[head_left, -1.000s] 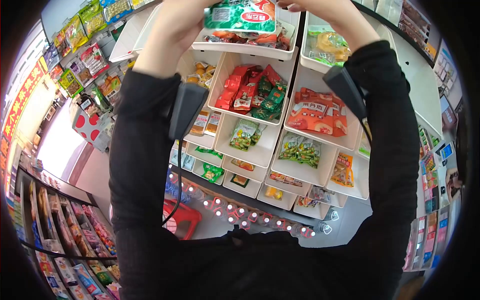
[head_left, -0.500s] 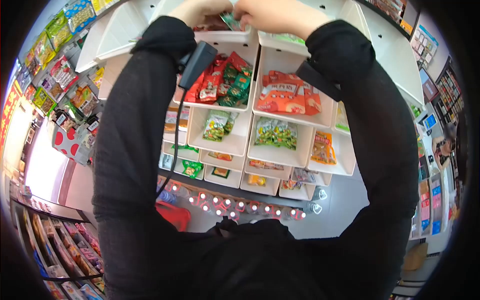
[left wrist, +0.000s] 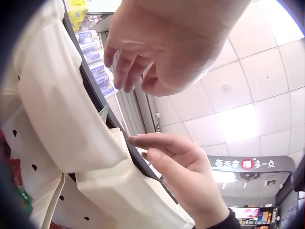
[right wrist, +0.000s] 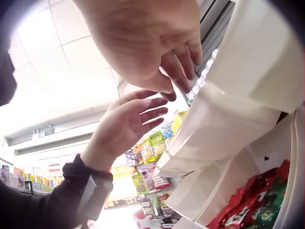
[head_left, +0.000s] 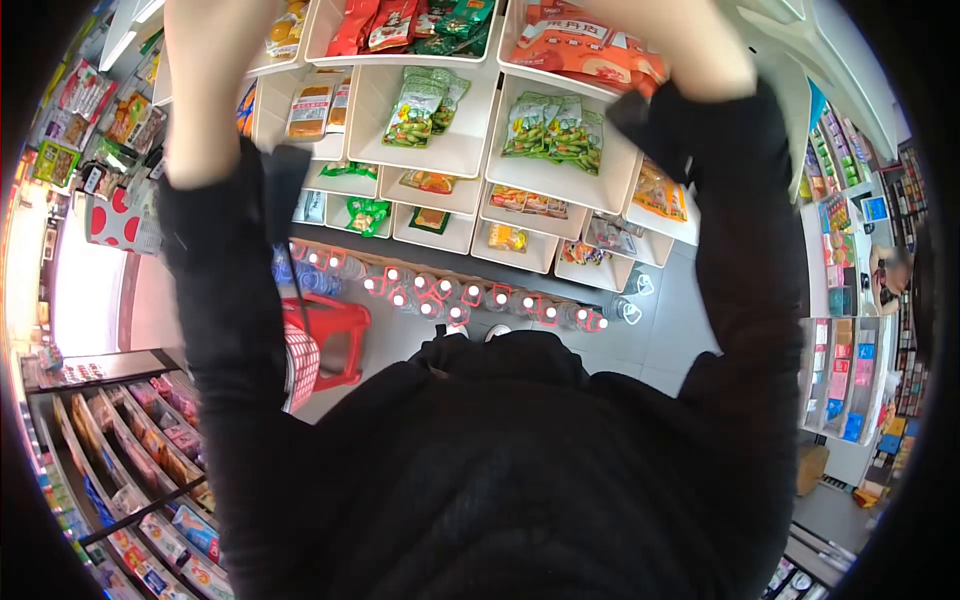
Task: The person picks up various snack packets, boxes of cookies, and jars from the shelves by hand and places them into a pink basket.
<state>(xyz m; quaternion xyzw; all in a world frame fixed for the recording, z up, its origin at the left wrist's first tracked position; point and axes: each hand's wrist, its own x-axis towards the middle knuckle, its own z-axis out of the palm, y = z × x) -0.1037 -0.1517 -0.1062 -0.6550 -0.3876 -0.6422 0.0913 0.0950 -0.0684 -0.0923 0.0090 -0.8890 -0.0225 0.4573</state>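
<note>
Both hands are raised above the white bins, mostly beyond the head view's top edge, where forearms show. In the left wrist view, my left hand [left wrist: 162, 47] hangs in the air with loosely bent fingers, holding nothing visible. Across from it, my right hand [left wrist: 183, 167] has extended fingers close to a white bin's [left wrist: 71, 109] upper edge. A green packet corner [left wrist: 104, 112] pokes up behind that edge. The right wrist view shows my right hand [right wrist: 147, 43] with relaxed fingers and my left hand [right wrist: 119, 126] with fingers spread, both without any packet.
Below, bins hold red packets [head_left: 590, 45], green packets [head_left: 553, 130] and other snacks. Bottles [head_left: 445, 290] line the floor beneath, beside a red stool [head_left: 345, 340]. Snack shelves [head_left: 140, 450] stand at lower left; another person [head_left: 890, 280] is at far right.
A large green packet was in my left hand; both hands then met over an upper bin. They are now apart and without it, and the head view has tilted lower.
</note>
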